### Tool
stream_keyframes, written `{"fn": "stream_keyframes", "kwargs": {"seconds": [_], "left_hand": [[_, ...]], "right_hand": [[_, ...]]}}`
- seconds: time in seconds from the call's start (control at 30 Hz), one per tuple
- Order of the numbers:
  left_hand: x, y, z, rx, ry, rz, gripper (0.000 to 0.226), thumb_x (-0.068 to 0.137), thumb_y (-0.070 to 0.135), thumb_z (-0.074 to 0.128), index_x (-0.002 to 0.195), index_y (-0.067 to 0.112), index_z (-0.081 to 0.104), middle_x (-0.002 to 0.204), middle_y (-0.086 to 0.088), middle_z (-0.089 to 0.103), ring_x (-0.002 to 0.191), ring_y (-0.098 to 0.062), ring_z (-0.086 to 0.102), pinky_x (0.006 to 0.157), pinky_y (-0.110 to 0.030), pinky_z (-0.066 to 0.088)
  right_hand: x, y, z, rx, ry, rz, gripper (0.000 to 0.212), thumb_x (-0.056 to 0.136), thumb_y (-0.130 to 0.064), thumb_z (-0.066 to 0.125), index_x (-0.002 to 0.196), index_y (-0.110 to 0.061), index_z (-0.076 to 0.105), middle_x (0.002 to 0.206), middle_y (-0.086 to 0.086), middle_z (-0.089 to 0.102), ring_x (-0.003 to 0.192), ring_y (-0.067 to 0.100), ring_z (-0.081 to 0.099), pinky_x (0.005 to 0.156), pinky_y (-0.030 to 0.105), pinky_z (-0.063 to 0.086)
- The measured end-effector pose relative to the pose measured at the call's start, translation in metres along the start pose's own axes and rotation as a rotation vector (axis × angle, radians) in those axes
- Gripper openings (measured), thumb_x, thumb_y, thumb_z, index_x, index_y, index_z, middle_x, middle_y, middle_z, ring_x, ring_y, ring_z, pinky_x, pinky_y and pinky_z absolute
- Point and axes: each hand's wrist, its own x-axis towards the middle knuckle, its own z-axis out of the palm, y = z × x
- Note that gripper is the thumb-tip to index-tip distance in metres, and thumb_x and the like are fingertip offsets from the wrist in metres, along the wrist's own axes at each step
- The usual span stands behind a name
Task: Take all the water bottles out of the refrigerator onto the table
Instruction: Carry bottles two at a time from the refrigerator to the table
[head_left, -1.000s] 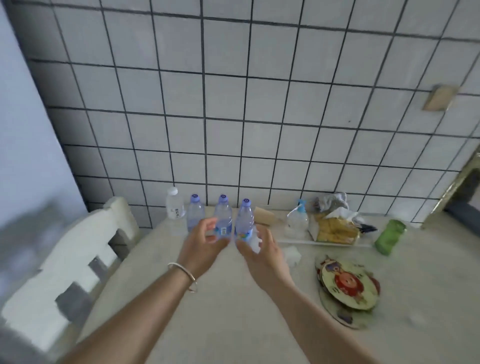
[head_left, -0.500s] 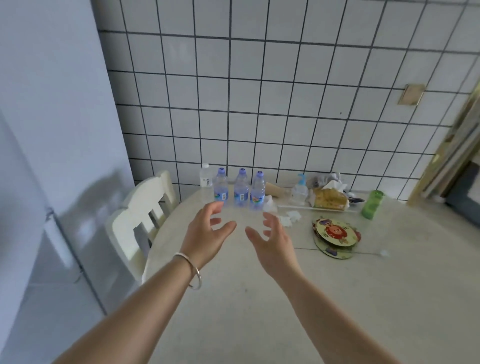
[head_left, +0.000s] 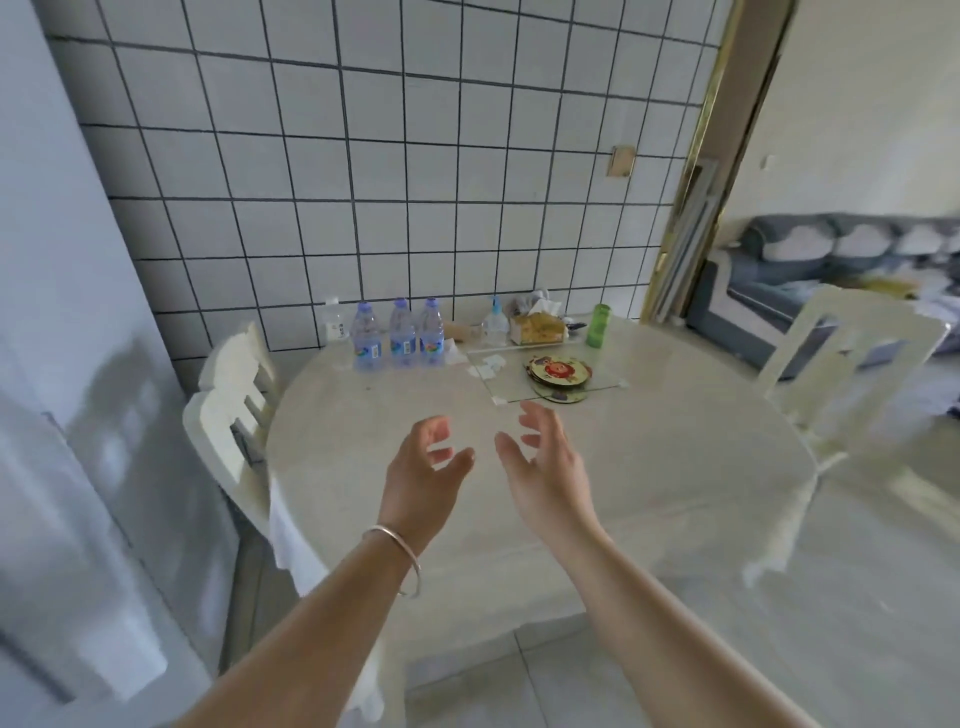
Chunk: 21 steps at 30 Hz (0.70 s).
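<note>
Three clear water bottles with blue caps stand upright in a row at the far side of the round table (head_left: 649, 467), by the tiled wall: the left bottle (head_left: 367, 338), the middle bottle (head_left: 402, 335) and the right bottle (head_left: 431, 333). A white-capped bottle (head_left: 333, 322) stands behind them to the left. My left hand (head_left: 423, 473) and my right hand (head_left: 545, 467) hover over the near half of the table, fingers spread, holding nothing, well short of the bottles. The refrigerator (head_left: 62, 415) fills the left edge with its door closed.
A white chair (head_left: 234, 410) stands between the refrigerator and the table. On the far table sit a spray bottle (head_left: 494, 322), a tissue box (head_left: 537, 327), a green cup (head_left: 598, 325) and round coasters (head_left: 560, 371). Another white chair (head_left: 841, 358) is at right, with a sofa (head_left: 831, 260) beyond.
Both hands let go of the bottles and pulled back toward me, open. The view has backed away from the table and turned right, showing the doorway and sofa.
</note>
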Motion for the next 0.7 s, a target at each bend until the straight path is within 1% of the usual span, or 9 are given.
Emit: {"fn": "stream_keyframes", "kwargs": {"seconds": [0.07, 0.13, 0.23, 0.3, 0.4, 0.47, 0.57, 0.63, 0.7], "left_hand": [[-0.023, 0.005, -0.006, -0.002, -0.003, 0.029, 0.044, 0.083, 0.017, 0.066, 0.124, 0.014, 0.05, 0.119, 0.0, 0.058, 0.094, -0.012, 0.059, 0.075, -0.015, 0.039], [-0.048, 0.009, -0.013, 0.003, -0.007, 0.047, 0.044, 0.083, 0.016, 0.067, 0.124, 0.014, 0.051, 0.114, 0.002, 0.057, 0.093, -0.012, 0.06, 0.067, -0.006, 0.042], [-0.08, 0.015, -0.03, 0.001, -0.001, 0.075, 0.041, 0.083, 0.015, 0.067, 0.122, 0.013, 0.052, 0.112, 0.001, 0.058, 0.092, -0.012, 0.06, 0.067, 0.003, 0.04], [-0.1, 0.018, -0.043, -0.006, 0.026, 0.077, 0.039, 0.084, 0.016, 0.065, 0.121, 0.014, 0.053, 0.112, 0.001, 0.059, 0.092, -0.011, 0.06, 0.066, 0.002, 0.04], [-0.135, 0.017, -0.062, -0.012, 0.064, 0.073, 0.037, 0.085, 0.018, 0.064, 0.12, 0.016, 0.053, 0.113, 0.002, 0.059, 0.093, -0.009, 0.059, 0.072, -0.007, 0.04], [-0.166, 0.013, -0.076, -0.005, 0.072, 0.075, 0.036, 0.085, 0.019, 0.064, 0.119, 0.019, 0.053, 0.113, 0.003, 0.06, 0.095, -0.009, 0.06, 0.076, -0.013, 0.041], [-0.209, 0.001, -0.102, 0.045, 0.066, 0.077, 0.036, 0.085, 0.021, 0.064, 0.119, 0.023, 0.054, 0.114, 0.006, 0.06, 0.097, -0.008, 0.061, 0.079, -0.016, 0.044], [-0.231, -0.007, -0.125, 0.067, 0.079, 0.041, 0.036, 0.085, 0.022, 0.064, 0.12, 0.023, 0.053, 0.115, 0.007, 0.059, 0.098, -0.007, 0.06, 0.078, -0.014, 0.043], [-0.248, -0.013, -0.152, 0.07, 0.127, 0.0, 0.035, 0.085, 0.017, 0.064, 0.119, 0.02, 0.055, 0.112, 0.005, 0.06, 0.093, -0.006, 0.06, 0.074, -0.009, 0.04]], "right_hand": [[-0.022, -0.011, -0.005, -0.009, 0.016, -0.055, 0.046, 0.09, -0.033, 0.053, 0.133, -0.025, 0.039, 0.13, -0.005, 0.051, 0.115, 0.011, 0.05, 0.09, 0.027, 0.038], [-0.044, -0.018, -0.007, -0.024, 0.019, -0.082, 0.045, 0.089, -0.034, 0.053, 0.132, -0.025, 0.04, 0.129, -0.006, 0.051, 0.113, 0.011, 0.05, 0.091, 0.029, 0.04], [-0.077, -0.024, -0.013, -0.055, 0.024, -0.09, 0.047, 0.089, -0.036, 0.053, 0.133, -0.026, 0.039, 0.129, -0.005, 0.051, 0.112, 0.011, 0.05, 0.092, 0.031, 0.042], [-0.099, -0.025, -0.019, -0.074, 0.025, -0.092, 0.047, 0.09, -0.036, 0.053, 0.133, -0.025, 0.038, 0.13, -0.005, 0.052, 0.112, 0.011, 0.05, 0.093, 0.033, 0.042], [-0.133, -0.023, -0.023, -0.102, -0.005, -0.112, 0.045, 0.091, -0.036, 0.052, 0.132, -0.024, 0.039, 0.13, -0.005, 0.051, 0.113, 0.011, 0.05, 0.094, 0.034, 0.042], [-0.158, -0.021, -0.022, -0.115, -0.044, -0.114, 0.045, 0.091, -0.037, 0.051, 0.132, -0.026, 0.039, 0.13, -0.007, 0.051, 0.111, 0.009, 0.049, 0.092, 0.031, 0.042], [-0.197, -0.02, -0.011, -0.117, -0.108, -0.116, 0.044, 0.091, -0.036, 0.051, 0.132, -0.026, 0.039, 0.128, -0.007, 0.051, 0.106, 0.007, 0.048, 0.086, 0.026, 0.039], [-0.222, -0.025, 0.005, -0.095, -0.167, -0.095, 0.043, 0.091, -0.036, 0.052, 0.131, -0.026, 0.039, 0.126, -0.007, 0.052, 0.107, 0.009, 0.049, 0.084, 0.025, 0.038], [-0.242, -0.036, 0.024, -0.08, -0.236, -0.103, 0.042, 0.091, -0.036, 0.052, 0.13, -0.027, 0.04, 0.122, -0.008, 0.053, 0.105, 0.009, 0.051, 0.083, 0.025, 0.039]]}}
